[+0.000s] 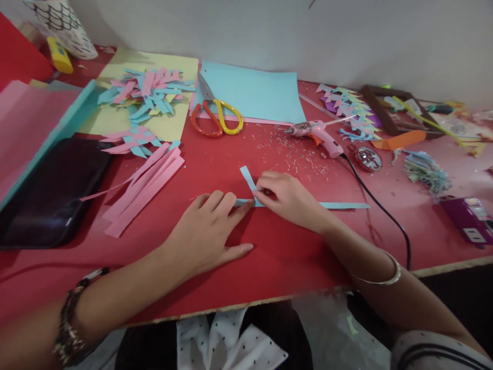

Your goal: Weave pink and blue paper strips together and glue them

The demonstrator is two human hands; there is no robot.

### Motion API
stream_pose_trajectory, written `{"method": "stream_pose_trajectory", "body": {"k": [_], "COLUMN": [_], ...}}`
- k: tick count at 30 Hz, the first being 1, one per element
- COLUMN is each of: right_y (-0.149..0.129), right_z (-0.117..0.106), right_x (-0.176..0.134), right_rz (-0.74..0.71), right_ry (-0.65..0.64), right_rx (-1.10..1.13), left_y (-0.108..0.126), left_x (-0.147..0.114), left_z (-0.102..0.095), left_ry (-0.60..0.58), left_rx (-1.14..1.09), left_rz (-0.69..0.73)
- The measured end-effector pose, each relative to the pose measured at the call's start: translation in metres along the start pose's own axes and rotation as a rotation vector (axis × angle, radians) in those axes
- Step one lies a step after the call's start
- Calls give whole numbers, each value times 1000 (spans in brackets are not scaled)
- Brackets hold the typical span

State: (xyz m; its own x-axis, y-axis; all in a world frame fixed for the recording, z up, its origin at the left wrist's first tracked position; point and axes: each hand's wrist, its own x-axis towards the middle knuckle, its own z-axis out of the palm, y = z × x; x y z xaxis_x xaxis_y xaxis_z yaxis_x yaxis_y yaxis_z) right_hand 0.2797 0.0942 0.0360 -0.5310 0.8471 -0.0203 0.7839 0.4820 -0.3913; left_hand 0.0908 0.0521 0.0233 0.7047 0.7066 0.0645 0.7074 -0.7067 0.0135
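A narrow light-blue paper strip (344,205) lies across the red table in front of me. A short blue end (247,178) sticks up and away at an angle from it; whether this is the same strip folded or a second piece is hidden by my fingers. My right hand (287,198) is closed in a pinch where the two blue parts meet. Flat on the table, my left hand (211,226) presses the strip with its index fingertip, thumb stretched apart and the other fingers bent. Pink paper strips (144,190) lie left of my left hand.
Scissors (215,113) and a blue sheet (254,92) lie at the back. A pink glue gun (318,136) with a black cord (379,190) is at right. Cut strips (154,90) are heaped on a yellow sheet (110,121). A dark phone or tablet (54,195) lies left.
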Motion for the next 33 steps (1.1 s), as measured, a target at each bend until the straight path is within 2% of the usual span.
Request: {"method": "stream_pose_trajectory", "body": {"k": [7, 11, 16, 20, 25, 29, 33], "right_y": [3, 14, 23, 16, 3, -2, -9], "right_z": [-4, -5, -7, -9, -2, 6, 9], "right_x": [-2, -2, -4, -8, -9, -7, -4], "right_rz": [6, 85, 88, 23, -84, -90, -107], "right_ry": [-30, 6, 61, 74, 48, 14, 9], "right_rx": [-212, -244, -77, 91, 77, 144, 230], "left_y": [-1, -1, -1, -2, -9, -11, -3], "left_x": [0, 0, -1, -5, -19, -31, -29], "left_z": [2, 2, 4, 4, 3, 2, 3], "left_ry": [54, 84, 145, 191, 181, 203, 214], "left_rx": [-14, -10, 0, 0, 24, 66, 57], "left_rz": [18, 22, 35, 52, 42, 52, 89]}}
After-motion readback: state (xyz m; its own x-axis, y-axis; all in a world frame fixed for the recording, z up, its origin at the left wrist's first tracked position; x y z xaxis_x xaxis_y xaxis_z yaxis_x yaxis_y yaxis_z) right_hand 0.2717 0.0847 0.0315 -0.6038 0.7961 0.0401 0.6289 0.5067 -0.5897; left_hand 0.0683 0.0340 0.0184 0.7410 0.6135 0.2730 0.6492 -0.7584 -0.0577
